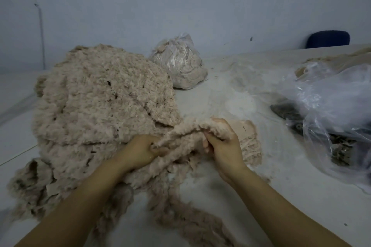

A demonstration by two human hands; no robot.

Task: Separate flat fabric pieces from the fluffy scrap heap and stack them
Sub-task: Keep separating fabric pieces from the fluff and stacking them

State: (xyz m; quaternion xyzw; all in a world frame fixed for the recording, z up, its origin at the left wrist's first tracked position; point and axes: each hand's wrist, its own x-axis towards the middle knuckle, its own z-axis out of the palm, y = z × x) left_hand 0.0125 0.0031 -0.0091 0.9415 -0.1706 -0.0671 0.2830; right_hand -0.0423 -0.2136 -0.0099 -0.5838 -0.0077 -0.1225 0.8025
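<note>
The fluffy scrap heap (104,102) lies on the left part of the tabletop (230,202), and its loose strands trail toward the near edge. The left hand (140,151) and the right hand (224,146) each pinch one beige fluffy strip (186,134) at the heap's right border, so both grips are closed on it. I judge the separating step is in hand. Next, the strip must be pulled free and laid on the flat pieces (248,136) just behind the right hand. Bare tabletop remains on the near right; plastic bags (331,94) crowd the right edge.
</note>
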